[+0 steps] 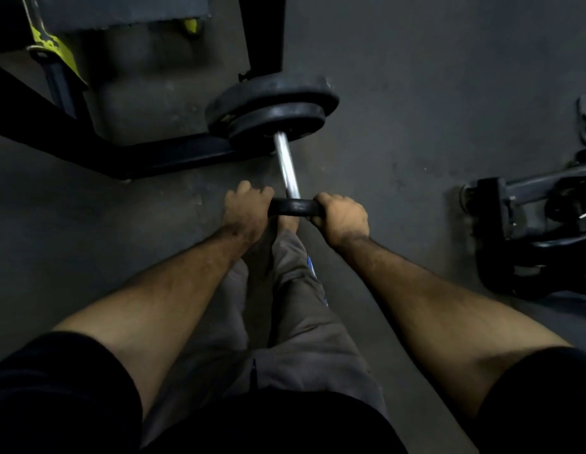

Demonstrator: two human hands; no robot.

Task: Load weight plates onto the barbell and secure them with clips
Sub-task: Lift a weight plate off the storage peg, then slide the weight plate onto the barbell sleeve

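Note:
A chrome barbell [286, 167] runs from the floor ahead toward me. Its far end carries two black weight plates [272, 106], stacked one against the other, resting on the dark floor. At the near end sits a small black plate [293, 207], seen edge-on, on the bar. My left hand [247, 209] grips its left rim and my right hand [342, 221] grips its right rim. The bar's near tip is hidden behind the plate and my hands. No clip is visible.
A black machine frame [174, 158] with a yellow-green part [56, 50] stands at the left, close to the far plates. More dark gym equipment [527, 224] sits at the right. My legs in grey trousers are directly below the hands.

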